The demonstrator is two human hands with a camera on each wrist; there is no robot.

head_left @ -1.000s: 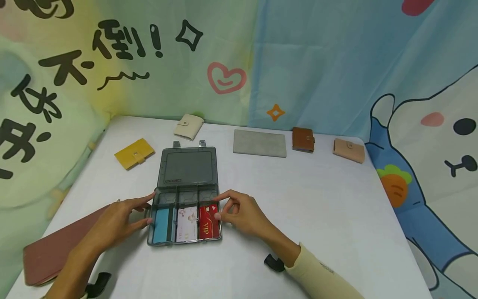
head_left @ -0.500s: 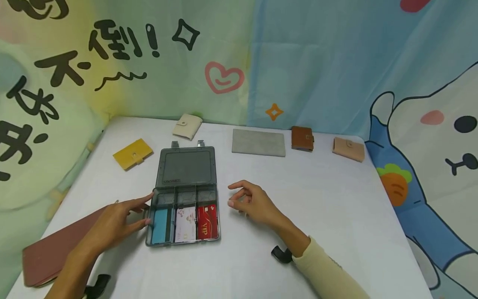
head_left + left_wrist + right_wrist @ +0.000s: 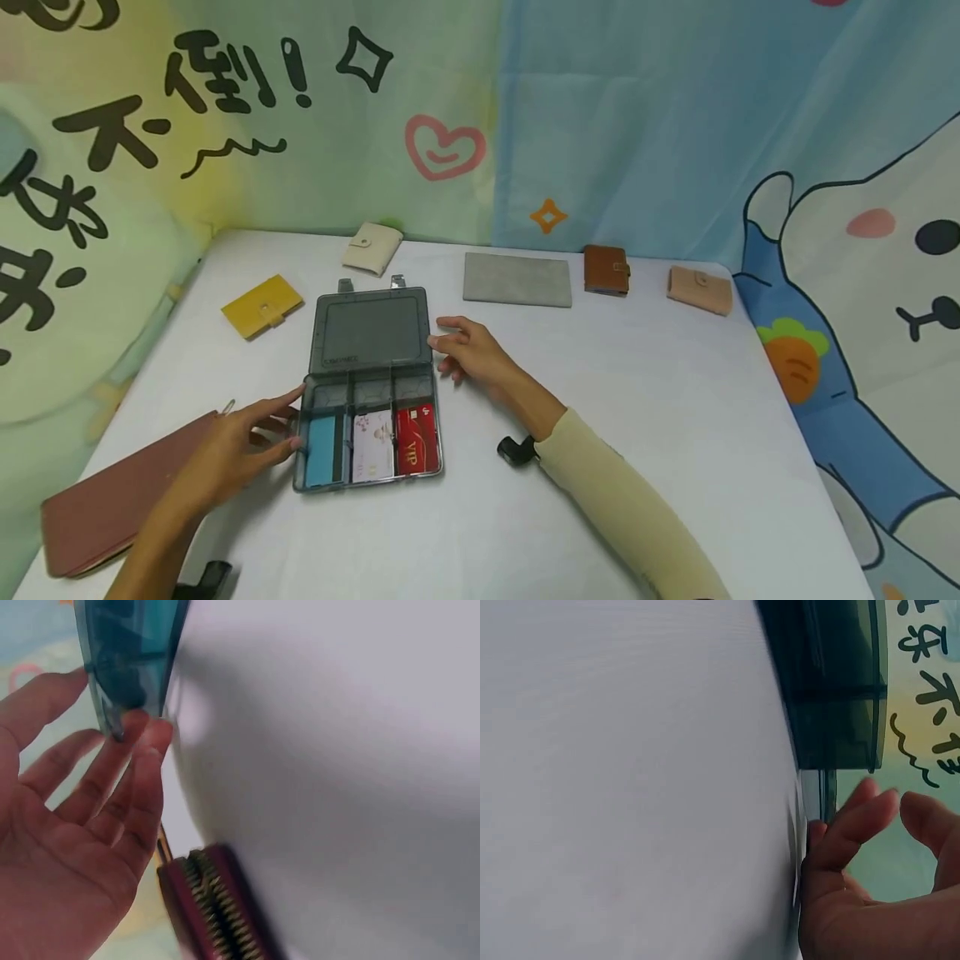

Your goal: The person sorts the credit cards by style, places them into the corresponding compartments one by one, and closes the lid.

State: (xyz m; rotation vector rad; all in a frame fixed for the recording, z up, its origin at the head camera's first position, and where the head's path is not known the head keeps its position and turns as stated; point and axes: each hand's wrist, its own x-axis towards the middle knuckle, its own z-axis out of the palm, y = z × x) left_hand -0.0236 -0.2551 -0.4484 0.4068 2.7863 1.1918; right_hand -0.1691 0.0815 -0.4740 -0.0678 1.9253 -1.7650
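Observation:
A dark translucent plastic organizer box (image 3: pixel 367 482) lies on the white table in the head view, its lid (image 3: pixel 371 332) folded back. In its front compartments sit a blue card (image 3: pixel 322 450), a pale floral card (image 3: pixel 372 447) and a red VIP card (image 3: pixel 417 439). My left hand (image 3: pixel 236 454) touches the box's left side with thumb and index fingertips, fingers spread. My right hand (image 3: pixel 476 354) is at the lid's right edge, a fingertip overlapping it. In the right wrist view the right thumb and fingers (image 3: pixel 855 821) stand apart, just off the box.
A long maroon zip wallet (image 3: pixel 120 508) lies under the left forearm. Along the back are a yellow wallet (image 3: pixel 262 307), a cream wallet (image 3: pixel 372 248), a flat grey wallet (image 3: pixel 517 280), a brown wallet (image 3: pixel 606 269) and a tan wallet (image 3: pixel 699 290). Printed cloth (image 3: pixel 600 125) hangs behind.
My right hand has left the red card's side of the box, drawn back to the right, then moved up to the lid's right edge. My left hand has stayed at the box's left side.

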